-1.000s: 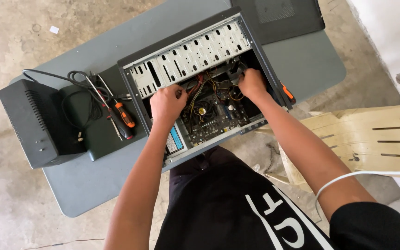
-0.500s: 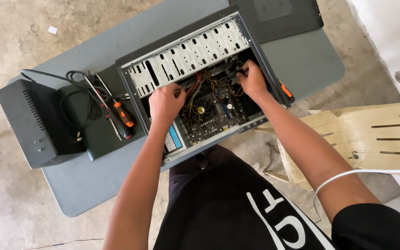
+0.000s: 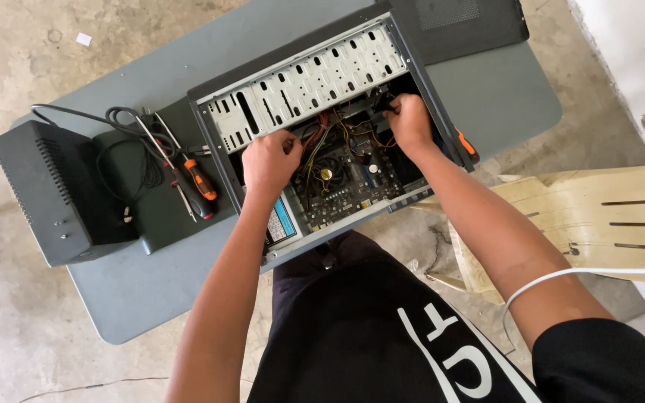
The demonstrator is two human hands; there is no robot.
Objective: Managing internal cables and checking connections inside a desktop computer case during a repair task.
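You're working inside the open PC case (image 3: 315,134), lying on its side on the grey table (image 3: 502,97). Your left hand (image 3: 269,160) is curled, fingertips pinching the red/yellow wire bundle (image 3: 321,134) near the drive cage (image 3: 307,86). Your right hand (image 3: 406,119) is reaching into the rear corner, fingers bent; can't tell what it's gripping. Wires look soft and light, but connectors prob fragile, so hold by the plug, not the leads. Screwdrivers (image 3: 199,183) are lying left of the case.
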